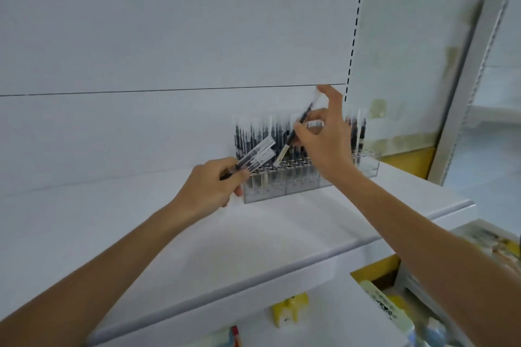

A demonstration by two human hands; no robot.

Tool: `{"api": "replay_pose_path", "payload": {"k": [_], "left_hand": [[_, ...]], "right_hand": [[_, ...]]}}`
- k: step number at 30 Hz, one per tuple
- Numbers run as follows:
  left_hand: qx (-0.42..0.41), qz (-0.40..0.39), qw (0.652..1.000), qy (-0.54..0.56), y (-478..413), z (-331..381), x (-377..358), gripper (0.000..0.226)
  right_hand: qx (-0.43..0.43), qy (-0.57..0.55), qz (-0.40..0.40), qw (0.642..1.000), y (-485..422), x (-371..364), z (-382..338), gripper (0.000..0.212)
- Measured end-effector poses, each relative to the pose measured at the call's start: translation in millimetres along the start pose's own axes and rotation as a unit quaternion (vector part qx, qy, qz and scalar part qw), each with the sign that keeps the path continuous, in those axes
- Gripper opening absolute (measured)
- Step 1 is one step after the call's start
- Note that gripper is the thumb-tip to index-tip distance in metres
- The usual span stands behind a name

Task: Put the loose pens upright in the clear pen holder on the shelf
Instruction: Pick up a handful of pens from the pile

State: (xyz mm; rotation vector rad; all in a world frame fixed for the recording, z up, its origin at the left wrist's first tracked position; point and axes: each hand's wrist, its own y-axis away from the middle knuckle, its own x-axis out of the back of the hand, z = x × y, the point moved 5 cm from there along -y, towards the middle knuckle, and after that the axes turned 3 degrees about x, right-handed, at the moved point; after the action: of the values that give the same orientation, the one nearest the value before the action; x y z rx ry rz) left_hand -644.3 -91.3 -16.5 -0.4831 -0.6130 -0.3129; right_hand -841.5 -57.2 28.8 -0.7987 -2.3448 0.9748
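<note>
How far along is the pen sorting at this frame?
Done: many upright pens stand in the back rows of the clear pen holder. In hand: the right hand pinches one tilted pen above the front slots; the left hand grips a small bunch of pens. Left: seating that pen, then the bunch.

Worn on the head, wide-angle, facing forward at the shelf (197, 222) from close by. Looks along both forearms (408, 228) to the fingers (328, 93) at mid-frame, with the holder (282, 187) just behind them.
</note>
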Motion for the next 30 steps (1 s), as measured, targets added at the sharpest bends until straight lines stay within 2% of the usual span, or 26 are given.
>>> {"api": "replay_pose_path", "payload": {"k": [5,10,14,16,19,21,23,25,27,30], "left_hand": [[0.054,0.066,0.996,-0.004,-6.0,2.7,-8.4,0.023],[0.096,0.135,0.986,0.004,-1.3,6.7,-16.1,0.022],[0.126,0.177,0.975,0.041,7.3,7.8,-24.5,0.023],[0.139,0.183,0.972,0.051,11.8,8.9,-29.2,0.023],[0.148,0.195,0.967,0.07,16.2,11.7,-33.1,0.023],[0.147,0.205,0.964,0.079,16.6,15.7,-34.7,0.023],[0.139,0.214,0.963,0.091,14.9,21.7,-37.8,0.023],[0.129,0.221,0.961,0.106,11.1,28.1,-44.0,0.023],[0.125,0.215,0.962,0.116,5.7,34.9,-53.1,0.022],[0.112,0.201,0.964,0.132,-0.3,43.8,-63.6,0.02]], "right_hand": [[0.084,0.015,-0.109,0.99,-21.9,-25.0,10.7,0.066],[0.149,-0.001,-0.173,0.974,-26.2,-33.1,12.2,0.067],[0.183,0.073,-0.294,0.935,-12.3,-45.3,17.8,0.064],[0.205,0.122,-0.301,0.923,-6.4,-50.2,22.9,0.063],[0.229,0.146,-0.267,0.925,-7.9,-48.4,23.8,0.062],[0.21,0.095,-0.245,0.942,-9.4,-41.9,24.1,0.061],[0.147,-0.008,-0.247,0.958,-6.0,-35.0,25.7,0.052],[0.064,-0.107,-0.286,0.95,1.3,-33.5,25.4,0.039],[0.003,-0.195,-0.323,0.926,9.1,-35.6,25.3,0.032],[-0.017,-0.237,-0.305,0.922,4.7,-29.6,24.5,0.034]]}}
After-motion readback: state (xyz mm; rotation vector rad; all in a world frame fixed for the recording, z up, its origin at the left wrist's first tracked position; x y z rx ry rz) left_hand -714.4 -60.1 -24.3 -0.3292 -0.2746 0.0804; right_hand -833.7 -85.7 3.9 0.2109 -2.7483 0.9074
